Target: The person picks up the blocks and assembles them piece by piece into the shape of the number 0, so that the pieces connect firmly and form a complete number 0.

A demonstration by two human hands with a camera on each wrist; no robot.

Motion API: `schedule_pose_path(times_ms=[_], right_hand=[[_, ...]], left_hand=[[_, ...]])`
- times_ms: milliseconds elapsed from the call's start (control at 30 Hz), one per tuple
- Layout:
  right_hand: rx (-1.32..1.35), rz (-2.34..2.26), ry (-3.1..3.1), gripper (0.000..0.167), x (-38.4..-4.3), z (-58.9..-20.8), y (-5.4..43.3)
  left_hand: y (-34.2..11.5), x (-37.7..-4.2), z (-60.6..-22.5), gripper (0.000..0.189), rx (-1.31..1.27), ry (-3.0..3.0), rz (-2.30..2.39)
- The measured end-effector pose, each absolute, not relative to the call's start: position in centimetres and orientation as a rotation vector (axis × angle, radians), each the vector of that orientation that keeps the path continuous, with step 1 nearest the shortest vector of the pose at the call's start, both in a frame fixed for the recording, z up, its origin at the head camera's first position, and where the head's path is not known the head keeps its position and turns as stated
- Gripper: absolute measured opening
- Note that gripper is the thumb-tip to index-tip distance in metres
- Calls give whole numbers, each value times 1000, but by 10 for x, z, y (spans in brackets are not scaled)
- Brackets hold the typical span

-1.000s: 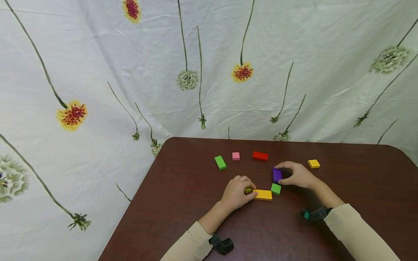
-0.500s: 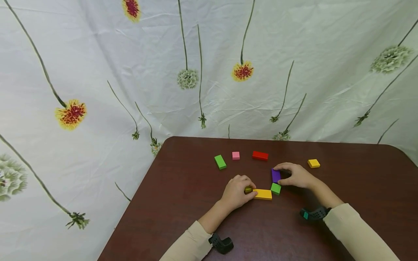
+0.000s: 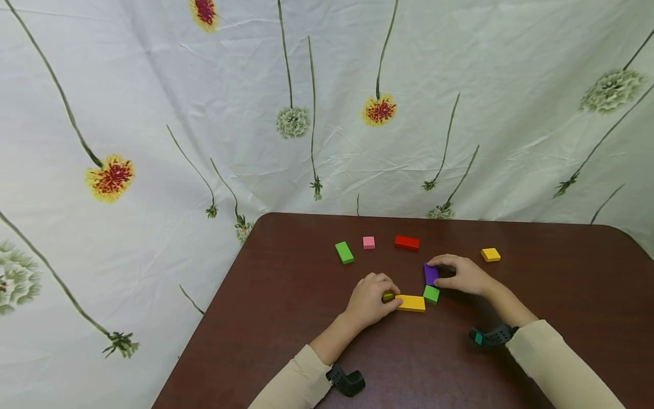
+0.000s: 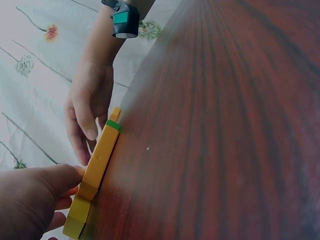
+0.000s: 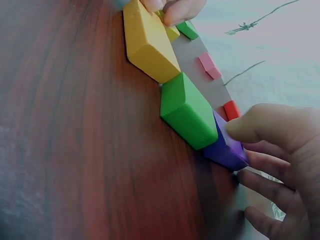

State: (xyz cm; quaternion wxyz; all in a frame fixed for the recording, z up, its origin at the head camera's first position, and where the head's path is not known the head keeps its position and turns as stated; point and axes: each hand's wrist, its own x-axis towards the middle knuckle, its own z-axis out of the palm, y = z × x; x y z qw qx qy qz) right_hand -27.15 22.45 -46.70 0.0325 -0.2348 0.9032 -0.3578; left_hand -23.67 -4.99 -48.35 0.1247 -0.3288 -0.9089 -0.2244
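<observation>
My left hand (image 3: 372, 300) holds the left end of a long yellow block (image 3: 413, 304) between thumb and fingers. A darker, olive-yellow block (image 4: 78, 215) lies against that end, partly hidden by the hand in the head view. At the yellow block's right end a small green block (image 3: 431, 294) touches its corner, set at an angle. Beyond the green one, a purple block (image 3: 431, 274) meets it end to end. My right hand (image 3: 465, 276) pinches the purple block, thumb at the near end and fingers at the far end, as the right wrist view (image 5: 227, 150) partly shows.
Along the far side of the brown table (image 3: 286, 318) lie a green block (image 3: 344, 253), a pink block (image 3: 368, 242), a red block (image 3: 407, 242) and a yellow block (image 3: 490, 254). A flowered cloth (image 3: 245, 102) hangs behind the table's far edge.
The right hand has shifted the purple block slightly left, along the green block's far end. The left hand and the yellow block have stayed in place.
</observation>
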Motion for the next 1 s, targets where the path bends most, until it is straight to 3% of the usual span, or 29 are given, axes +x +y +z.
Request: schedule_pose_path(times_ms=[500,1000], right_hand=[[-688,-1324,3114,35,-222,-497,200],[-708,-1397,3150,28,-220,-509,194]], left_hand=[[-49,-237,-485,13,-955,-2649,-666],[-49,-238,-485,13,-967,-2642,-672]])
